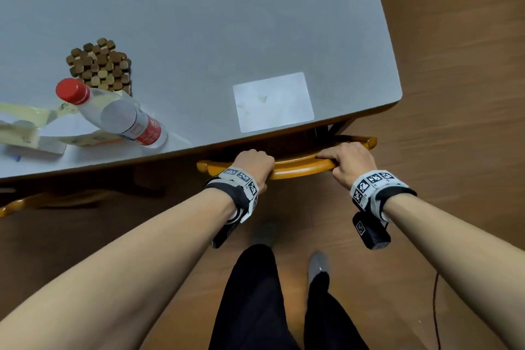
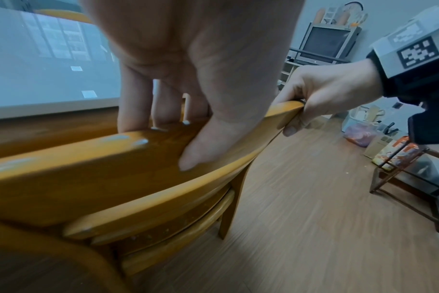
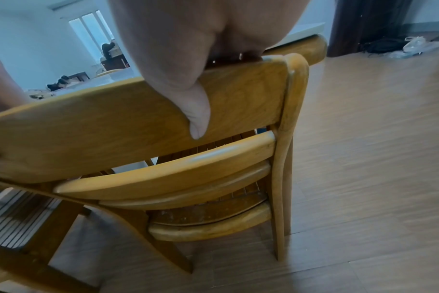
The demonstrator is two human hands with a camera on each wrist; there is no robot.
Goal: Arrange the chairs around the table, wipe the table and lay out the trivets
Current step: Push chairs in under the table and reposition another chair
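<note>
Head view is showing both hands clamped on the top rail of a wooden chair (image 1: 295,167) at the near edge of the worktop (image 1: 199,8). The left hand (image 1: 252,163) is wrapping the rail toward its left end; the right hand (image 1: 348,162) is gripping it toward the right end. The wrist views are confirming the grip — fingers over the front of the rail, thumbs pressing on the back face.

Task status, as a judgement:
- Chairs: this chair is sitting with its seat largely tucked under the worktop near the right corner, so its placement is appearing close to finished. The rail of a second chair (image 1: 17,204) is showing at the left edge, partly under the worktop; its final position cannot be confirmed.
- Wiping: not yet started, by appearance. No cloth is showing in any view.
- Trivets: a stack of wooden-bead trivets (image 1: 100,65) is lying on the worktop left of centre, not yet laid out.

Other items: a clear plastic bottle (image 1: 113,113) with a red cap is standing just beside the trivets, touching some flattened pale packaging (image 1: 31,128). A pale rectangular patch (image 1: 274,101) is lying near the front edge.

Markings: the bottle is carrying a red-and-white label, and the packaging is bearing print — neither is legible. The wristbands are showing black-and-white square code markers only.
</note>
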